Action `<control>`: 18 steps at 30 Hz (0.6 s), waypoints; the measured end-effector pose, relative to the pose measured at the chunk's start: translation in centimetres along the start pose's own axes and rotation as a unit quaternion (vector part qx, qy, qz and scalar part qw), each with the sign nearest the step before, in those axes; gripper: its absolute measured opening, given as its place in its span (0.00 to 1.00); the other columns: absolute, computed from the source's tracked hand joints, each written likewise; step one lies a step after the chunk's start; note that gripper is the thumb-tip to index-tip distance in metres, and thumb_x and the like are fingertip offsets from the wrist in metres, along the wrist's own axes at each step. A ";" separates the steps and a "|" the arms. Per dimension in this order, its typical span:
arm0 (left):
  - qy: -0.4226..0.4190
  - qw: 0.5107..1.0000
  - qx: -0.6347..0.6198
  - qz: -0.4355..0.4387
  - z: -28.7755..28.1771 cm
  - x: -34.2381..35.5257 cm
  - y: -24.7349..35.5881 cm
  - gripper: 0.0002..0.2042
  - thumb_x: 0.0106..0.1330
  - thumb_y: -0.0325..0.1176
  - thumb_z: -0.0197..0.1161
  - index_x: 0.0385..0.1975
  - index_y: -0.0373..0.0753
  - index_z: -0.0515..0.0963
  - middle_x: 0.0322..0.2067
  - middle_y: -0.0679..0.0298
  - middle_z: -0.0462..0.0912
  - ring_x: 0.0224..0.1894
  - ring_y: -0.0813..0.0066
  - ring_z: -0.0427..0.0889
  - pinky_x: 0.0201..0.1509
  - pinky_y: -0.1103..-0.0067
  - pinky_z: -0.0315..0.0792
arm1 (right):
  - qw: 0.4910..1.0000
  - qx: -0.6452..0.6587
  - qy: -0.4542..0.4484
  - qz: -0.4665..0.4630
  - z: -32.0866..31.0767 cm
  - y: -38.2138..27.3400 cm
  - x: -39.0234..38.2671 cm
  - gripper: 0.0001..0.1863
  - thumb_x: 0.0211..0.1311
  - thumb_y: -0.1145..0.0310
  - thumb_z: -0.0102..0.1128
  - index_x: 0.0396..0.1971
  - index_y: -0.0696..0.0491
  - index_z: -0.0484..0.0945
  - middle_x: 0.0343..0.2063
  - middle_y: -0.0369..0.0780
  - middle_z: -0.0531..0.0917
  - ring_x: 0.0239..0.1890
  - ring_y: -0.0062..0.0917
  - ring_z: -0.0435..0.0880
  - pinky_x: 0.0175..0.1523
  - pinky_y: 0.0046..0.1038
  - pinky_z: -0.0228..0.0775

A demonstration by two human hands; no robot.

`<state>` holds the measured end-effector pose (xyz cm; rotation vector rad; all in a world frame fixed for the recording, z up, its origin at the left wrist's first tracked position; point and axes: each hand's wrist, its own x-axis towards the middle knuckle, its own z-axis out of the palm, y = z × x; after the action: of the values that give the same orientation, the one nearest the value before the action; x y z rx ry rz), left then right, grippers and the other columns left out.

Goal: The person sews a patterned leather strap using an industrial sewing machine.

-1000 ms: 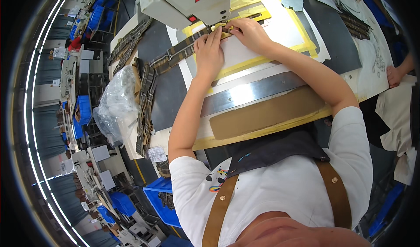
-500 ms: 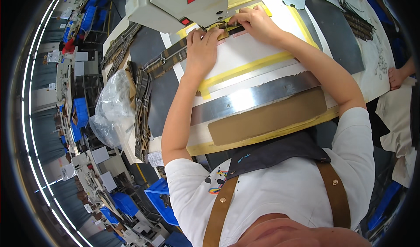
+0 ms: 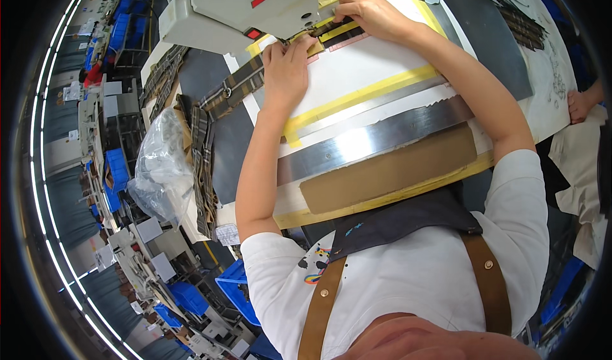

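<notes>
A plaid brown-and-black strap (image 3: 239, 92) with a small metal ring runs up from the left to the head of a white sewing machine (image 3: 239, 9). My left hand (image 3: 287, 73) presses its curled fingers on the strap beside the machine head. Farther right, my right hand (image 3: 373, 16) has bent fingers pinched at the strap's far end, mostly hidden by the fingers. Under both hands lies a white template sheet (image 3: 363, 73) edged with yellow tape. A dark slot (image 3: 341, 36) with yellow and pink edging shows just below my right fingers.
More plaid straps (image 3: 203, 169) hang over the table's left edge beside a clear plastic bag (image 3: 159, 169). A metal bar (image 3: 376, 134) and a brown pad (image 3: 389, 169) lie nearer me. Another strap bundle (image 3: 523, 28) is at the far right, near another person's hand (image 3: 579, 107).
My right hand has lifted slightly farther away, uncovering the dark slot. My left hand stays on the strap. The view has shifted a little, so the machine appears farther left.
</notes>
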<state>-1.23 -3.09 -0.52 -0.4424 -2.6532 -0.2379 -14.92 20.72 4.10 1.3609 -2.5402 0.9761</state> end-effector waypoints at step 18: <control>-0.018 1.000 0.008 0.005 0.0 0.4 0.3 0.23 0.68 0.22 0.55 0.63 0.47 0.77 0.55 0.63 0.85 0.45 0.56 0.74 0.62 0.64 0.66 | 0.987 -0.073 0.031 -0.136 3.6 4.8 -1.2 0.10 0.62 0.78 0.63 0.38 0.49 0.88 0.33 0.34 0.81 0.44 0.27 0.81 0.61 0.32 0.62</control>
<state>-1.44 -2.69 -0.30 -0.4586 -2.6851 -0.2087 -17.22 21.39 -1.56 1.5546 -2.2519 0.7544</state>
